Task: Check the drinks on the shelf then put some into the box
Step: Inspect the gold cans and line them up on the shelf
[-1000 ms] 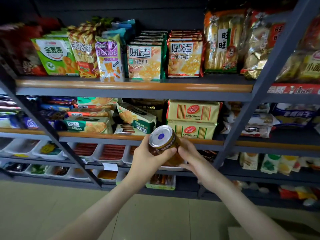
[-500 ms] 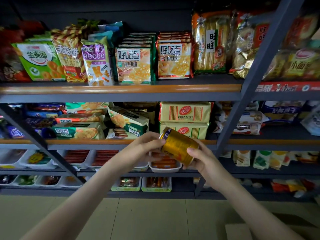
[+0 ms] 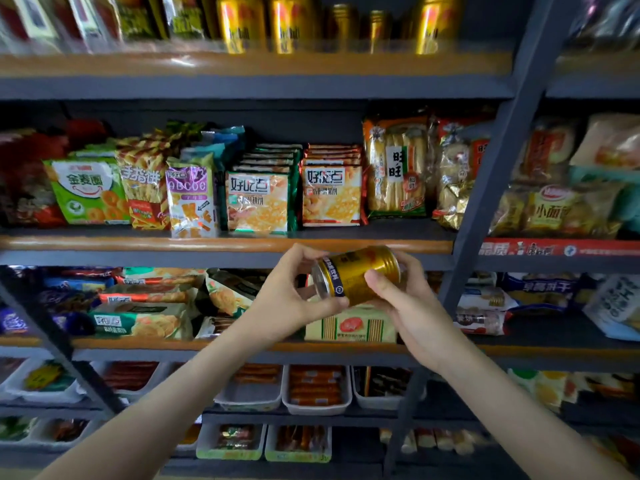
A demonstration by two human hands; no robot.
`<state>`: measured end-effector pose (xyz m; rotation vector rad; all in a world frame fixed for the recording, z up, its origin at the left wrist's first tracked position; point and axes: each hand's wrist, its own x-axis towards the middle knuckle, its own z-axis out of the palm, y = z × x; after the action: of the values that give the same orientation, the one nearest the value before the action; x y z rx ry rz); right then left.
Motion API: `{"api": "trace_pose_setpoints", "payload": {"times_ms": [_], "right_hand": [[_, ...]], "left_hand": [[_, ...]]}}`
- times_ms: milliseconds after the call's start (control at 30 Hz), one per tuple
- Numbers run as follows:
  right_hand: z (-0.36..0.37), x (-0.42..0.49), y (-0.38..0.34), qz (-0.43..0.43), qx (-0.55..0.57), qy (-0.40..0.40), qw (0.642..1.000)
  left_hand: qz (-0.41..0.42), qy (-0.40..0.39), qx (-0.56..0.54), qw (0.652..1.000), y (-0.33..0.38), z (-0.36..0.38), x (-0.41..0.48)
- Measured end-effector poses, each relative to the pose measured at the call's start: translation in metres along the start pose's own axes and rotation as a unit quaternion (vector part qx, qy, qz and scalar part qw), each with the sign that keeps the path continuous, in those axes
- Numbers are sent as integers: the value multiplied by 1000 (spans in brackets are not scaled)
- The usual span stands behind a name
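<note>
- The small gold metal drink can with a dark blue band (image 3: 360, 271) is off the shelf. It lies on its side in mid-air, just in front of the orange-edged shelf board (image 3: 207, 244), with a hand at each end.
- The left hand (image 3: 287, 299) pinches the silvery end by its rim, thumb beneath and fingers over the top. The right hand (image 3: 412, 310) curls round the other end, thumb pressed to the can's side. Both hands are clamped on it.
- My worry is the left hand, which holds the rim by the fingertips only. If the right hand lets go to turn the can, I reckon the smooth metal could slip and fall to the floor.
- The can hangs close to the shelf edge and above the yellow striped biscuit carton (image 3: 349, 327). A careless swing could knock it against either one.
- The dark grey slanted steel upright (image 3: 498, 168) stands near the right hand, so knuckles could catch it on drawing back.
- The row of gold drinks (image 3: 242, 22) on the top shelf is blurred and stands close together. Reaching up for another with one hand full could topple a neighbour.
- The box is nowhere in view. Carrying the can to it would likely mean turning away, and that is when a loose hold would matter.
</note>
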<state>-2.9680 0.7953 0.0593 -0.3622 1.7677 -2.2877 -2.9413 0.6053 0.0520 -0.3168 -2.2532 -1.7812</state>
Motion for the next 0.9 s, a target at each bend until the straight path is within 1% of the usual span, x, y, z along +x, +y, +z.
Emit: {"api": "trace_pose_setpoints", "payload": {"times_ms": [67, 133, 200, 233, 333, 367, 467, 533, 600, 633, 733, 833, 867, 900], "right_hand": [[-5, 8, -37, -55, -83, -37, 994], [-9, 19, -78, -138, -178, -86, 971], [-9, 31, -121, -217, -266, -117, 932], [-8, 38, -143, -253, -314, -125, 906], [-1, 61, -206, -324, -422, -133, 836], [1, 68, -226, -338, -439, -136, 821], [11, 88, -275, -358, -484, -140, 786], [19, 104, -298, -358, -522, -137, 762], [28, 123, -314, -349, -575, -133, 728], [33, 132, -321, -338, -602, -130, 712], [44, 162, -332, -306, -653, -117, 683], [49, 188, -340, -264, -678, -90, 680], [50, 196, -341, -249, -689, -83, 676], [51, 204, -342, -232, -707, -76, 664]], "left_hand": [[60, 18, 52, 997, 23, 1, 16], [145, 28, 122, 981, 49, -3, 34], [226, 39, 204, 952, 79, -11, 54], [258, 40, 241, 935, 93, -17, 65], [326, 54, 330, 884, 135, -44, 96], [349, 66, 369, 859, 146, -56, 106], [421, 115, 497, 750, 171, -92, 134], [450, 145, 549, 690, 179, -113, 151], [468, 162, 583, 644, 184, -129, 167], [474, 164, 593, 630, 185, -136, 175], [480, 164, 603, 616, 187, -150, 196], [475, 148, 608, 619, 187, -158, 212], [473, 139, 610, 620, 188, -161, 216], [472, 131, 613, 620, 188, -163, 221]]}}
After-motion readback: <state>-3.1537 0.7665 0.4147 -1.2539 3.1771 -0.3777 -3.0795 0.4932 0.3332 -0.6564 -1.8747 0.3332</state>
